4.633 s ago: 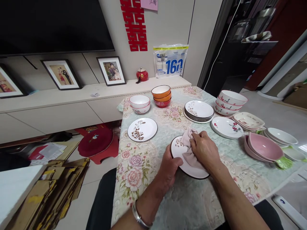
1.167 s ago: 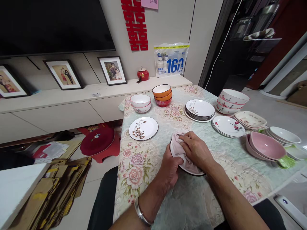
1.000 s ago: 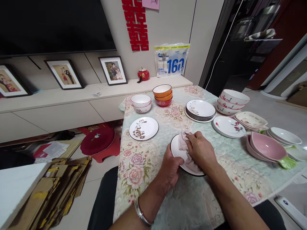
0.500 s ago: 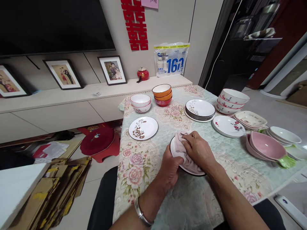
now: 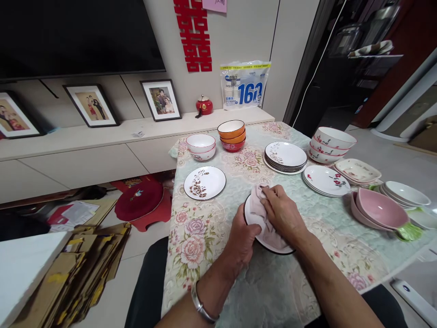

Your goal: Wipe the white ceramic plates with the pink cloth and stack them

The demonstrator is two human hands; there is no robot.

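A white plate with a dark rim (image 5: 252,222) is tilted above the near part of the table. My left hand (image 5: 241,234) grips its left edge, thumb on the upper face and fingers underneath. My right hand (image 5: 282,212) is closed on a pale pink cloth (image 5: 257,205) and presses it against the plate's face. The cloth and my right hand hide much of the plate. Just beyond, another white plate with brown flowers (image 5: 205,183) lies flat on the floral tablecloth (image 5: 194,250).
Stacked dark-rimmed plates (image 5: 286,155), red-flowered plates (image 5: 326,181), orange bowls (image 5: 231,130), white bowls (image 5: 200,146) and tall bowls (image 5: 331,143) stand across the table. Pink bowls (image 5: 380,208) are at the right. A red stool (image 5: 139,200) and flattened cardboard (image 5: 82,273) are on the floor at left.
My right hand and the cloth have shifted slightly over the plate. My left hand keeps its hold on the edge. The view has moved very slightly.
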